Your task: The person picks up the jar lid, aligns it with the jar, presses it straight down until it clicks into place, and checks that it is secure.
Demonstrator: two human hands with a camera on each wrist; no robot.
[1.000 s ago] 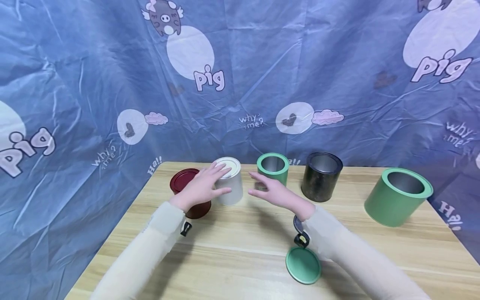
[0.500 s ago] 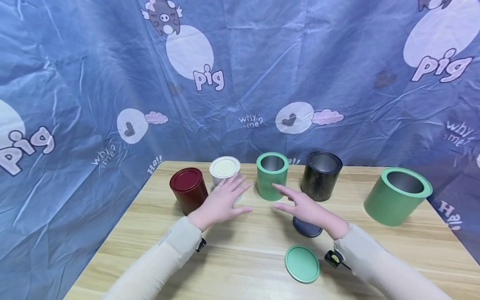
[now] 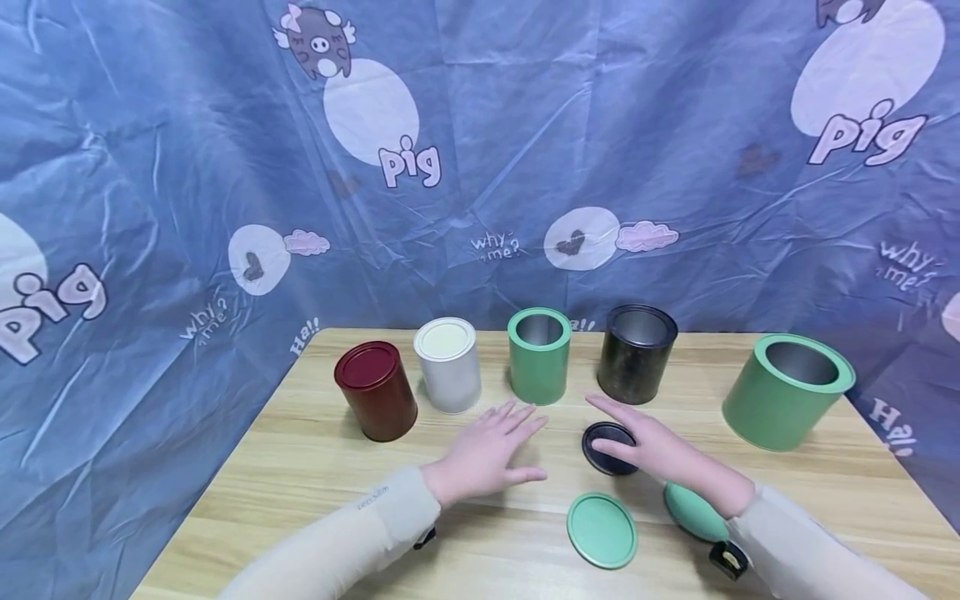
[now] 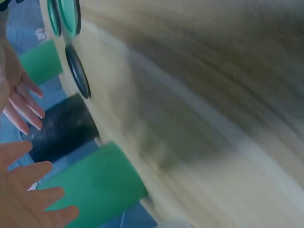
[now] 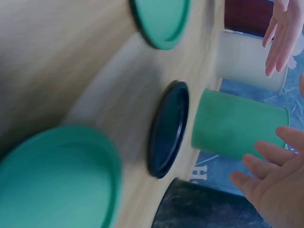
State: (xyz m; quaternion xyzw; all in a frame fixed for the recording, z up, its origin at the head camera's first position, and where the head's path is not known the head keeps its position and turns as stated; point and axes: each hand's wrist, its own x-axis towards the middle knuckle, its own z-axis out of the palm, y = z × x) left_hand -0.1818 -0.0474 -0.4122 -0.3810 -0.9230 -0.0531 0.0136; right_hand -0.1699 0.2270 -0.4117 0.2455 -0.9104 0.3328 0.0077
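We see 1 black round lid (image 5: 167,129), thin, metal-looking, with raised rim, lying on the pale table (image 3: 300,467) of grained wood. In the head view, the right hand (image 3: 651,444) hides a part of this lid; its fingers are straight and apart, holding nothing. Left of the lid, the left hand (image 3: 483,454) is spread wide in the air, also holding nothing. Nearer to us than the lid are 1 green round lid (image 3: 602,531) and 1 more green lid (image 3: 688,512), partly covered. We count 5 smooth metal cylinder cans: behind the black lid, 1 small green can (image 3: 538,372) and 1 scuffed black can (image 3: 633,362); at its right, 1 large green can (image 3: 772,400); at its left, 1 white can (image 3: 452,379) and 1 dark red can (image 3: 382,400).
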